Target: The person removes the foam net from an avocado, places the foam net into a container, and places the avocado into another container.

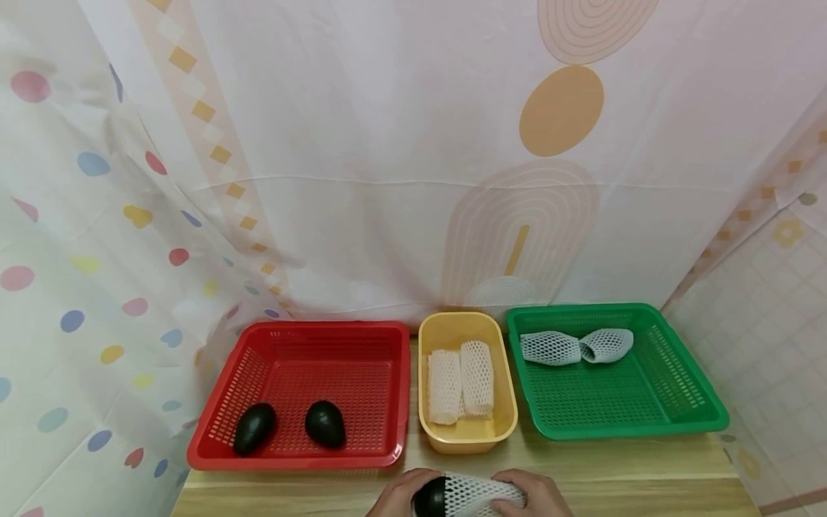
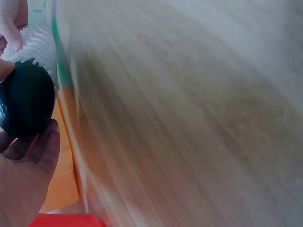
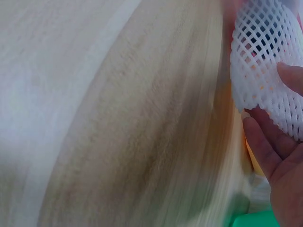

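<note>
At the near edge of the table a dark avocado [image 1: 429, 498] is partly inside a white foam net sleeve [image 1: 477, 495]. My left hand [image 1: 400, 494] grips the bare end of the avocado; in the left wrist view its fingers [image 2: 51, 142] curl under the dark skin. The sleeve's free end is held by my right hand [image 1: 538, 494], with the thumb [image 3: 291, 76] on top of the mesh and fingers beneath. Net covers the rest of the avocado, showing dark through the holes.
A red basket [image 1: 342, 459] with two avocados [image 1: 325, 424] stands on the left. The yellow bin [image 1: 468, 438] in the middle contains foam net sleeves [image 1: 477, 377]. In the green basket [image 1: 620, 434] on the right lie two net-covered pieces [image 1: 552, 347]. Curtains [image 1: 362, 237] hang behind.
</note>
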Tool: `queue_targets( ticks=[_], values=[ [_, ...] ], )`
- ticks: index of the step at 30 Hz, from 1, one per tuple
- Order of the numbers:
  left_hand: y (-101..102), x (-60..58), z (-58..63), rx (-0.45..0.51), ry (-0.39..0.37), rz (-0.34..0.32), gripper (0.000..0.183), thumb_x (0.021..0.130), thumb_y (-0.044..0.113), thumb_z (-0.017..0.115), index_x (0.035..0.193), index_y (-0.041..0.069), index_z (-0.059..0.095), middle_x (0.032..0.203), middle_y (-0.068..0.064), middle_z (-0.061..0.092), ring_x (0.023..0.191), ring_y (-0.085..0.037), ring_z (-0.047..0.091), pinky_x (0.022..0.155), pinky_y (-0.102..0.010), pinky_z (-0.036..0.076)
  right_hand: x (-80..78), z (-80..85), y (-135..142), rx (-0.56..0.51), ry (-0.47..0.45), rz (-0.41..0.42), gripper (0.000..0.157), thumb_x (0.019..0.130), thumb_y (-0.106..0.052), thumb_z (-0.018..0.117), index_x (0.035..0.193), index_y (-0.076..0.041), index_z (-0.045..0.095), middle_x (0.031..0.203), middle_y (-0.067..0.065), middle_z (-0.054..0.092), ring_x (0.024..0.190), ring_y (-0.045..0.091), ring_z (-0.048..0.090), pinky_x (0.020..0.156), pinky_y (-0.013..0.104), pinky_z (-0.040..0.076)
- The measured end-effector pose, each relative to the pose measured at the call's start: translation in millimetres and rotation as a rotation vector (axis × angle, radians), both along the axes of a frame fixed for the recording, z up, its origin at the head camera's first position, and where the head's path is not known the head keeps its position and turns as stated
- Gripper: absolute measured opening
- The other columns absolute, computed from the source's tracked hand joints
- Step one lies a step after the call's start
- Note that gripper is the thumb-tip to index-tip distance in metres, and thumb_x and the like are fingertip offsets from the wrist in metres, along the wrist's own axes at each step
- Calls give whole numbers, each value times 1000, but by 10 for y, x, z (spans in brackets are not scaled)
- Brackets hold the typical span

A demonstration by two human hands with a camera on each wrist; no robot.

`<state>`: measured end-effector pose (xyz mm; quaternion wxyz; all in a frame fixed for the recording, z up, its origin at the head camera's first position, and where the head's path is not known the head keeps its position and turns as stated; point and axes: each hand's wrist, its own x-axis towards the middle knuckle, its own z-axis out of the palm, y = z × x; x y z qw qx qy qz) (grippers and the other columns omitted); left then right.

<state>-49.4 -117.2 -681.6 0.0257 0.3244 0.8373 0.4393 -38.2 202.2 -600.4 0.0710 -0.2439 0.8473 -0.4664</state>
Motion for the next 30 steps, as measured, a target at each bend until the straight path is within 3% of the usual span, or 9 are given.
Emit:
queue_targets(
  ticks=[5, 8, 10, 15, 18, 24, 30],
  values=[
    [-47, 17, -92, 28, 128, 8, 65, 87, 45, 85, 142, 19, 63, 131, 1, 68, 118, -13, 65, 94, -32, 56, 8, 18, 31, 15, 52, -32, 19, 94, -25, 80, 110, -17, 76, 101, -14, 74, 86, -3, 63, 68, 25, 52],
    [-50, 51, -70, 41, 214, 19, 64, 89, 43, 84, 143, 18, 62, 130, 1, 67, 117, -13, 65, 94, -29, 55, 20, 39, 38, 12, 65, -49, 19, 93, -26, 81, 110, -18, 76, 101, -14, 74, 86, -3, 64, 69, 25, 53],
    [-39, 82, 13, 70, 244, 23, 63, 90, 41, 82, 144, 16, 61, 129, 1, 66, 116, -13, 64, 94, -26, 53, 29, 60, 42, 8, 64, -60, 19, 93, -26, 81, 110, -17, 77, 100, -14, 74, 86, -3, 64, 69, 25, 53],
    [14, 172, 492, 141, 303, 35, 54, 90, 27, 83, 136, 4, 66, 123, -5, 67, 109, -15, 64, 89, -26, 54, 49, 147, 53, -14, 18, -98, 20, 93, -25, 81, 110, -16, 76, 100, -11, 75, 84, -3, 64, 68, 24, 53],
    [31, 224, 734, 123, 341, 50, 49, 91, 24, 82, 131, 1, 67, 122, -7, 66, 108, -16, 64, 90, -23, 53, 72, 216, 59, -38, -13, -123, 19, 93, -23, 81, 110, -15, 76, 98, -9, 76, 83, -2, 64, 68, 24, 52],
    [39, 296, 886, 133, 356, 72, 46, 92, 18, 80, 132, 3, 67, 126, -8, 65, 112, -18, 63, 97, -18, 48, 123, 366, 58, -26, 15, -169, 18, 90, -17, 83, 107, -16, 76, 96, -11, 75, 82, -2, 63, 68, 24, 52],
    [-11, 306, 975, 181, 483, 75, 46, 96, 20, 77, 137, 5, 64, 127, -11, 64, 113, -20, 63, 97, -19, 48, 192, 546, 69, -24, 56, -243, 20, 86, -13, 85, 103, -16, 76, 92, -15, 74, 78, -3, 61, 67, 23, 50]
  ],
)
